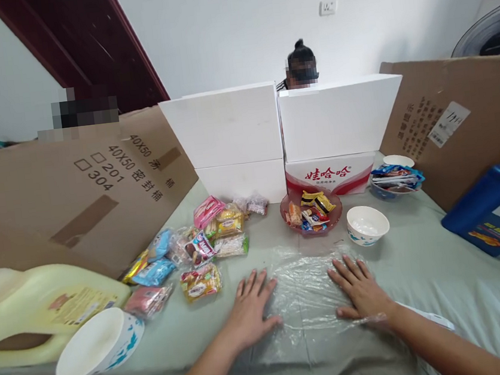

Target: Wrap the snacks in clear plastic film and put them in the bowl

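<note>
A clear, crinkled plastic bag or sheet (305, 298) lies spread on the green cloth. At its left edge, my left hand (254, 310) rests palm down with the fingers spread. My right hand (361, 289) lies flat on the opposite side, its fingers apart and its wrist over a fold of the plastic. Beyond the plastic stands a reddish glass bowl (288, 222) with several wrapped snacks in it. A white paper bowl with a blue pattern (367, 231) is just past my right hand. To the left of my left hand sits a yellow snack packet (201, 282).
Several wrapped snacks (200, 247) are heaped left of centre. A large pale yellow jug (32, 302) and a white bowl (123, 346) stand at the left, a blue bottle (496, 207) at the right. White boxes (234, 129) and cardboard panels (70, 190) wall the table. A person's head shows behind.
</note>
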`<move>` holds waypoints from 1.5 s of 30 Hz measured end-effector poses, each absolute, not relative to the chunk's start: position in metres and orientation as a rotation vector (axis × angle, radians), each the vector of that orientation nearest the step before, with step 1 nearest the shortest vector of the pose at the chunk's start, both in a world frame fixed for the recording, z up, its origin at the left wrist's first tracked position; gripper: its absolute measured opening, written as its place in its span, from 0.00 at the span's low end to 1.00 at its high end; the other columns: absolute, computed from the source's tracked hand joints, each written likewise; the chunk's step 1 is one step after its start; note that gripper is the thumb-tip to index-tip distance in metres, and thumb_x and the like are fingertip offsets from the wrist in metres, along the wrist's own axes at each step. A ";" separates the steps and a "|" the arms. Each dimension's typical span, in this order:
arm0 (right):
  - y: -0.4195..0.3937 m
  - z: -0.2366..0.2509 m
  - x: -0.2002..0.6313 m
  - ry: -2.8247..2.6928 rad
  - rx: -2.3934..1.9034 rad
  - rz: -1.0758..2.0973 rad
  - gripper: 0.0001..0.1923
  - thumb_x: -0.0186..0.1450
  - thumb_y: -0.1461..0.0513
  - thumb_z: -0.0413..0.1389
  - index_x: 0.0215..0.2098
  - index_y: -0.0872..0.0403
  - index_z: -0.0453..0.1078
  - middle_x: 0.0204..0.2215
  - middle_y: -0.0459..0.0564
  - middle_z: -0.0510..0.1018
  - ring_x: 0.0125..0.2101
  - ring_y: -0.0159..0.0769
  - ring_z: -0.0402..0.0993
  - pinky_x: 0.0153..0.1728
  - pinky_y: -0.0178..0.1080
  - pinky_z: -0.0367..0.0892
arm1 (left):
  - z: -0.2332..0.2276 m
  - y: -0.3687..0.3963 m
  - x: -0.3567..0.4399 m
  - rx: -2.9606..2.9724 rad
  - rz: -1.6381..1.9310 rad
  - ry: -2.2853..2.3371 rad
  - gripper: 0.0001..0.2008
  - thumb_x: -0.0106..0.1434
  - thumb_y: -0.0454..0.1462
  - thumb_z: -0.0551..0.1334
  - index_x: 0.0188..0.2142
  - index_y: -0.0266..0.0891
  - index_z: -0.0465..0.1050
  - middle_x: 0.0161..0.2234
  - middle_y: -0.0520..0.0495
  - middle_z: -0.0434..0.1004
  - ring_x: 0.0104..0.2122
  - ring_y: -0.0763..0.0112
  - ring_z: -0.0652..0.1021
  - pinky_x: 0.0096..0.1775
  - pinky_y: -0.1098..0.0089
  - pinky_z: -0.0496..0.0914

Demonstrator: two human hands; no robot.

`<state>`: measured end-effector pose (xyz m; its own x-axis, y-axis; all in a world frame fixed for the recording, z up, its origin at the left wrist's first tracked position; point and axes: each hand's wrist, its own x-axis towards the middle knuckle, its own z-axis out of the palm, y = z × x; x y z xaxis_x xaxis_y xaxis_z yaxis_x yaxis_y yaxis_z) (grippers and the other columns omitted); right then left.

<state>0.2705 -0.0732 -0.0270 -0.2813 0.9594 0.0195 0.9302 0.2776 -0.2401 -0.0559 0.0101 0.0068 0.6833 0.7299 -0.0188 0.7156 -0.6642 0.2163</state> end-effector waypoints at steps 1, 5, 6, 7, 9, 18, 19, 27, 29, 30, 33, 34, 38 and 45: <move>-0.078 -0.021 0.274 -2.351 -1.753 0.304 0.42 0.60 0.39 0.52 0.64 0.53 0.58 0.65 0.62 0.55 0.65 0.62 0.41 0.58 0.69 0.43 | 0.010 0.007 -0.062 2.694 0.183 1.135 0.29 0.60 0.46 0.62 0.59 0.43 0.63 0.63 0.38 0.58 0.64 0.46 0.57 0.59 0.43 0.55; -0.103 0.012 0.282 -2.077 -1.595 0.645 0.27 0.71 0.47 0.40 0.58 0.50 0.65 0.59 0.58 0.67 0.60 0.47 0.60 0.59 0.55 0.56 | 0.019 -0.019 -0.069 2.665 0.337 0.661 0.26 0.59 0.51 0.63 0.54 0.42 0.68 0.56 0.39 0.68 0.59 0.52 0.65 0.59 0.53 0.60; -0.110 0.019 0.283 -2.012 -1.538 0.781 0.27 0.71 0.47 0.37 0.58 0.49 0.66 0.57 0.57 0.69 0.58 0.45 0.63 0.57 0.52 0.59 | 0.019 -0.026 -0.069 2.652 0.308 0.554 0.31 0.56 0.53 0.65 0.55 0.42 0.67 0.57 0.39 0.67 0.59 0.51 0.65 0.59 0.53 0.61; -0.118 0.025 0.284 -1.974 -1.480 0.918 0.28 0.71 0.46 0.37 0.58 0.49 0.65 0.56 0.56 0.70 0.56 0.44 0.65 0.56 0.50 0.61 | 0.017 -0.032 -0.068 2.643 0.267 0.494 0.33 0.54 0.53 0.67 0.56 0.43 0.65 0.57 0.39 0.67 0.59 0.50 0.65 0.59 0.52 0.61; -0.134 0.030 0.284 -2.000 -1.381 1.112 0.35 0.64 0.39 0.47 0.61 0.49 0.61 0.57 0.57 0.68 0.56 0.48 0.66 0.56 0.51 0.61 | 0.012 -0.041 -0.068 2.626 0.187 0.482 0.29 0.56 0.47 0.67 0.55 0.43 0.65 0.58 0.40 0.66 0.60 0.50 0.64 0.59 0.52 0.61; -0.159 0.011 0.257 -1.846 -1.545 1.059 0.16 0.71 0.55 0.43 0.39 0.50 0.72 0.36 0.49 0.78 0.38 0.36 0.74 0.41 0.37 0.67 | 0.034 -0.032 -0.067 2.223 0.161 0.734 0.07 0.61 0.31 0.53 0.34 0.40 0.69 0.37 0.49 0.77 0.39 0.69 0.76 0.43 0.71 0.70; -0.155 0.008 0.257 -1.763 -1.590 1.072 0.16 0.70 0.54 0.44 0.37 0.50 0.71 0.33 0.48 0.78 0.35 0.36 0.73 0.37 0.36 0.67 | 0.038 -0.025 -0.064 2.160 0.147 0.802 0.07 0.61 0.32 0.53 0.33 0.40 0.69 0.33 0.50 0.77 0.35 0.70 0.76 0.39 0.73 0.69; -0.111 -0.019 0.261 -1.345 -1.975 0.767 0.20 0.59 0.54 0.50 0.47 0.53 0.65 0.27 0.45 0.76 0.28 0.38 0.74 0.34 0.39 0.66 | 0.025 0.032 -0.023 2.198 0.182 1.206 0.09 0.57 0.32 0.59 0.38 0.39 0.73 0.33 0.50 0.77 0.34 0.68 0.76 0.37 0.72 0.66; -0.110 -0.023 0.260 -1.318 -2.046 0.667 0.23 0.60 0.52 0.49 0.50 0.53 0.63 0.27 0.45 0.76 0.28 0.39 0.74 0.34 0.40 0.66 | 0.019 0.035 -0.016 2.222 0.143 1.305 0.13 0.58 0.32 0.60 0.44 0.40 0.72 0.33 0.50 0.78 0.35 0.68 0.76 0.38 0.71 0.65; -0.111 -0.024 0.259 -1.322 -2.072 0.627 0.23 0.61 0.52 0.48 0.51 0.54 0.62 0.28 0.45 0.77 0.29 0.39 0.75 0.34 0.40 0.66 | 0.017 0.035 -0.015 2.229 0.119 1.339 0.14 0.58 0.32 0.61 0.45 0.41 0.72 0.33 0.50 0.78 0.34 0.68 0.77 0.38 0.72 0.65; -0.114 -0.026 0.256 -1.388 -2.160 0.512 0.20 0.66 0.52 0.43 0.49 0.53 0.64 0.31 0.49 0.79 0.32 0.42 0.77 0.34 0.41 0.65 | 0.016 0.032 -0.015 2.234 0.062 1.381 0.09 0.58 0.32 0.62 0.40 0.41 0.73 0.32 0.51 0.78 0.33 0.69 0.76 0.36 0.73 0.64; -0.114 -0.027 0.255 -1.420 -2.189 0.468 0.19 0.67 0.53 0.40 0.46 0.53 0.65 0.32 0.50 0.79 0.33 0.43 0.77 0.34 0.42 0.65 | 0.017 0.031 -0.017 2.232 0.047 1.383 0.07 0.58 0.32 0.62 0.38 0.41 0.74 0.31 0.52 0.78 0.33 0.69 0.76 0.35 0.74 0.63; -0.114 -0.031 0.251 -1.526 -2.201 0.224 0.18 0.70 0.55 0.38 0.41 0.52 0.67 0.34 0.51 0.80 0.33 0.43 0.78 0.32 0.40 0.66 | 0.026 0.031 -0.022 2.232 0.019 1.340 0.03 0.60 0.33 0.61 0.32 0.41 0.74 0.28 0.54 0.77 0.30 0.71 0.75 0.32 0.75 0.61; -0.123 -0.039 0.250 -1.742 -2.132 -0.149 0.17 0.70 0.63 0.41 0.49 0.52 0.69 0.37 0.49 0.77 0.27 0.34 0.76 0.25 0.35 0.65 | 0.024 0.042 -0.007 2.306 0.078 1.432 0.07 0.63 0.32 0.60 0.41 0.43 0.71 0.34 0.52 0.79 0.37 0.69 0.77 0.37 0.74 0.63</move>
<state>0.2504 -0.1235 -0.0386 0.2250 0.9212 0.3175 0.9617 -0.1577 -0.2241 -0.0066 0.0424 0.0240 0.4669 0.8676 -0.1713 0.8438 -0.3791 0.3799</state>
